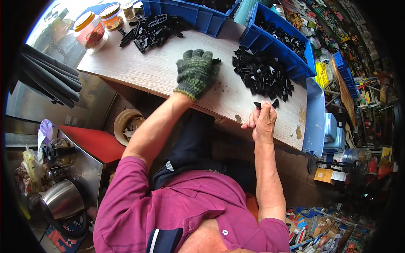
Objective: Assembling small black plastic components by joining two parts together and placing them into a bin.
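My left hand wears a dark green and black knitted glove and is over the middle of the table. Its fingers are closed, and the end of a black plastic part sticks out by the thumb side; the rest of that part is hidden under the glove. Bare and near the table's front edge, my right hand pinches a small black plastic piece between thumb and forefinger. Just beyond it spreads a heap of similar small black pieces. Longer black plastic parts are piled at the far left.
Two blue crates with black parts stand along the table's far side. Jars with orange lids sit at the far left corner. Below the front edge is a bucket; a steel kettle stands lower left.
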Tool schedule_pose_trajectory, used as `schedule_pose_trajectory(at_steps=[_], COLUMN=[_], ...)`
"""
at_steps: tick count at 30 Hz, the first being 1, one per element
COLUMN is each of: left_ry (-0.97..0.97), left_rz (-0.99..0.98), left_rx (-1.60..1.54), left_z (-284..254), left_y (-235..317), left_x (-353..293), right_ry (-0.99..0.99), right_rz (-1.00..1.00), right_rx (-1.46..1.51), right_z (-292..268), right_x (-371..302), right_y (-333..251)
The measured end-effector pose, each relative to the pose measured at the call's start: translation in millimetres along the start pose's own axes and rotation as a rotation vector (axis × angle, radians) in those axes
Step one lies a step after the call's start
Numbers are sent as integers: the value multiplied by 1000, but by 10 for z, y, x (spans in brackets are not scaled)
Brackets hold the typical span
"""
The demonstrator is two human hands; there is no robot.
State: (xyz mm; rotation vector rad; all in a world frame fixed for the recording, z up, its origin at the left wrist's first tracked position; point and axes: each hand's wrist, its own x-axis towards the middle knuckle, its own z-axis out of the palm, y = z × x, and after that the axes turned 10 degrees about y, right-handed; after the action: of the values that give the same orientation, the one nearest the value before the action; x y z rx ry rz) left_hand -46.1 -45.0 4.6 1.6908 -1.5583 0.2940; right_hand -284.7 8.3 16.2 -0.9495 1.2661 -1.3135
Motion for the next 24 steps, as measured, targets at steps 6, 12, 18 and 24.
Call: schedule_pose_trajectory(at_steps=[6, 12, 18, 24], left_ry=[-51, -209, -304, -308], left_rz=[212, 230, 163, 92], left_rx=[19, -718, -814, -830], left_z=[122, -156, -14, 42], left_y=[-113, 440, 657, 676], left_x=[-8, -454, -610, -637], right_ry=[152, 267, 279, 276], right_rz=[42, 33, -34, -53], right_rx=[71, 168, 98, 54], right_z=[65, 108, 14, 78], right_x=[-2, -14, 23, -24], right_y=[-9, -21, 70, 55])
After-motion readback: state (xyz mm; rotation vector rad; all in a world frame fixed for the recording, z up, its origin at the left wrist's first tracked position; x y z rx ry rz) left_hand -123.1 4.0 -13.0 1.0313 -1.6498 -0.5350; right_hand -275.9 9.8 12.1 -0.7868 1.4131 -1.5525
